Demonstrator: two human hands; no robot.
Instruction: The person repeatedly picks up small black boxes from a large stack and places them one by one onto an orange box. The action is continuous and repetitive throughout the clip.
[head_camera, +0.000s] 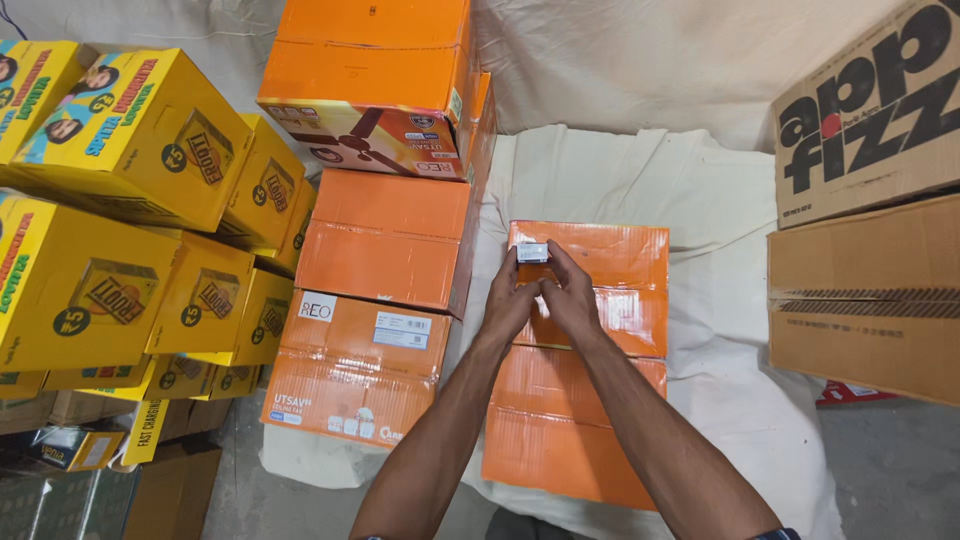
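A small white label (532, 252) sits at the far left corner of a long orange box (585, 330) wrapped in shiny clear tape. The left hand (513, 300) and the right hand (568, 292) meet on top of this box, just under the label. The fingertips (532, 272) of the left hand pinch the near edge of the label. The right hand lies flat with its fingers pressed together, touching the left hand and the box top.

The box is a smooth, flat rectangle. It lies on a soft, wrinkly white cloth (720, 330).

To the left of the hands stand 3 more orange boxes (385, 240), stacked like steps, made of glossy cardboard. Further left is a pile of bright yellow boxes (130, 200), too many and too hidden to count well.

To the right of the hands are 2 plain brown cardboard boxes (865, 290), 1 on top of the other, rough and dull.
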